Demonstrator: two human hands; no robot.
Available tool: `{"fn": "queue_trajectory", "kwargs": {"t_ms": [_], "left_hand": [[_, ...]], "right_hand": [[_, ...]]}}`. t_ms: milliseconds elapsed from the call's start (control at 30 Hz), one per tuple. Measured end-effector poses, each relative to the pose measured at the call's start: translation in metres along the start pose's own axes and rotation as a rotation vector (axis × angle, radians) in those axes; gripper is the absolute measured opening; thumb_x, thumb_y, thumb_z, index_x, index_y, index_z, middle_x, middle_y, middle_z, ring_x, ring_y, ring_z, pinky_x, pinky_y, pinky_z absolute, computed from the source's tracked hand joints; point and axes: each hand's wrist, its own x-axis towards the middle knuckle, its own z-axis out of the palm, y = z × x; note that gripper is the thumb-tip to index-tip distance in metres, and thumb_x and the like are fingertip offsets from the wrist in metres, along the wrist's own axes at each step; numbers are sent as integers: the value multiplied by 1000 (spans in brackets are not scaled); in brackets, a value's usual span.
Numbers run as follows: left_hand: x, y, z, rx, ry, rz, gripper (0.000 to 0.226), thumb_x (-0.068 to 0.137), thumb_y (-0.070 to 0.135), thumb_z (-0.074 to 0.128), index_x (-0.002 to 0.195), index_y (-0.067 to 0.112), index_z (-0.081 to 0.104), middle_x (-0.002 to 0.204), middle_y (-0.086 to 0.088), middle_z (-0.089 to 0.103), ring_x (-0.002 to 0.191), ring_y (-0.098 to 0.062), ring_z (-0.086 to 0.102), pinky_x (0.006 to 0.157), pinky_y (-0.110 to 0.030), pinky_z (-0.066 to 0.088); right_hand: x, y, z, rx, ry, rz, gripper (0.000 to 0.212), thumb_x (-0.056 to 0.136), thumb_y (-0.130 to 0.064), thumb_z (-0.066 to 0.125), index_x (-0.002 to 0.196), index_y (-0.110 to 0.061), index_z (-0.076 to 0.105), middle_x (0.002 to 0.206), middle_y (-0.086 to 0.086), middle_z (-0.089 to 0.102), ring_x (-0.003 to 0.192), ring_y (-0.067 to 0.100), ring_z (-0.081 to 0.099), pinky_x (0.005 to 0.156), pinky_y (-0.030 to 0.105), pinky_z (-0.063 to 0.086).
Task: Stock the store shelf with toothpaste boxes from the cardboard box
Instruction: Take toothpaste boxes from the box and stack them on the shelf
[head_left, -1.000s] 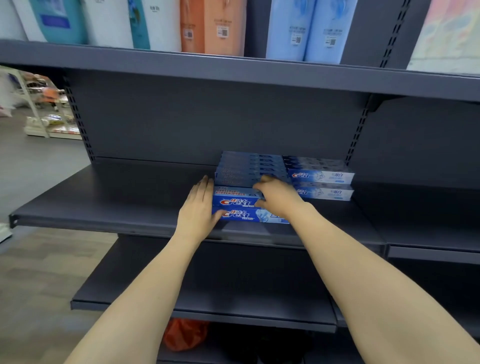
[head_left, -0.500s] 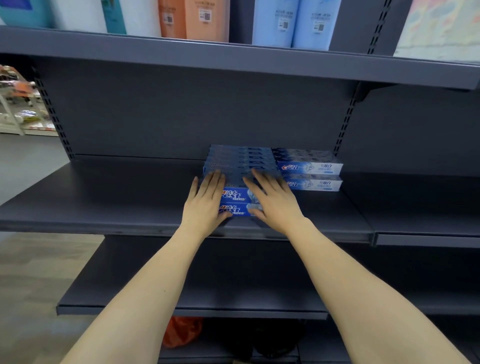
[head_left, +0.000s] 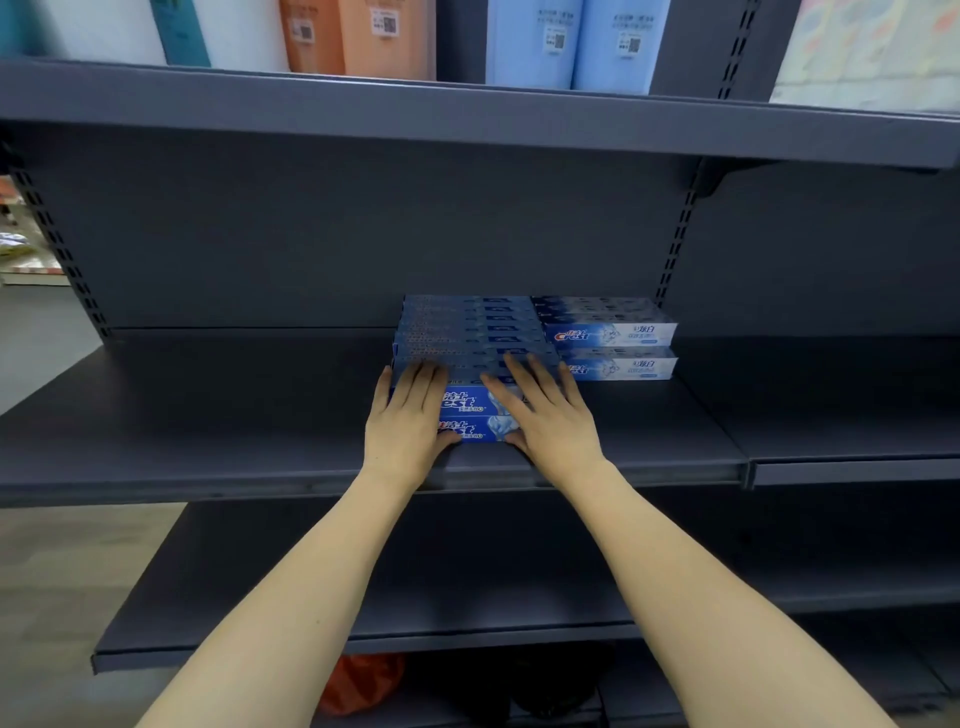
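Blue toothpaste boxes, two-high stack, under both flat palms: left hand and right hand released, fingers straight, pressing. Uneven push could skew stack. Beyond fingertips, stocked rows on shelf; hard shove could jam them.

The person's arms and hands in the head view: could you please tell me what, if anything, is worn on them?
Nothing is worn. Both forearms are bare from the bottom edge of the picture up to the wrists, with no sleeves in view. The left hand and the right hand are ungloved, and no watch, bracelet or ring shows on either.
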Motion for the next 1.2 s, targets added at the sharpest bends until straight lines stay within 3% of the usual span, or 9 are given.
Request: {"fn": "queue_trajectory", "kwargs": {"t_ms": [133,233,300,367,467,567,800,1000,1200], "left_hand": [[3,3,-12,5,-38,-2,92,28,44,92,107,3,66,103,-11,68,98,-28,66,92,-51,46],[7,2,-20,36,-72,36,104,22,52,90,111,3,65,106,-12,67,99,-29,66,92,-48,48],[13,6,-27,48,-123,63,113,38,57,87,130,2,51,128,-15,56,120,-29,53,105,-47,36],[20,13,-29,35,-191,91,112,64,59,74,147,5,22,152,-13,26,141,-26,24,117,-42,11],[33,24,-30,37,-249,75,113,73,68,59,150,7,3,158,-8,7,146,-22,6,118,-39,-1],[45,33,-29,-14,-255,61,113,75,72,52,150,7,-1,158,-7,2,146,-21,2,118,-38,-2],[62,61,-28,-6,-305,111,110,78,70,50,150,7,-6,159,-6,-4,146,-19,-3,118,-37,-5],[73,85,-28,1,-339,143,110,78,69,51,150,7,-6,159,-7,-5,146,-20,-4,120,-39,-2],[78,100,-30,-19,-369,136,113,75,72,51,150,8,-5,159,-4,-2,146,-18,-2,117,-33,-5]], "right_hand": [[-2,-9,-4,14,6,110,106,47,-41,90,136,-19,35,136,13,54,123,31,54,99,54,42],[-8,-5,-8,44,7,234,112,41,-35,92,136,-11,35,137,17,51,123,34,53,99,52,42],[-13,4,-9,38,-10,297,114,39,-34,92,136,-7,38,136,19,51,123,36,53,99,53,42],[-15,15,-14,29,-45,329,113,41,-33,92,138,-5,42,139,20,48,126,37,49,102,53,38],[-13,29,-25,28,-97,271,109,67,-40,81,150,-8,17,156,16,17,144,33,19,116,49,14],[-8,41,-34,99,-125,200,105,81,-50,64,151,-13,-5,159,7,-4,147,24,-3,118,43,1],[-7,63,-26,281,-201,172,110,80,-53,64,150,-12,-11,159,3,-11,147,19,-10,118,38,-4],[-18,78,-7,408,-308,179,103,85,-35,63,149,-8,-13,158,6,-13,146,20,-11,119,36,-5],[-18,79,3,764,-306,195,87,90,-23,53,150,-9,-9,159,2,-9,146,16,-10,119,35,-6]]}}
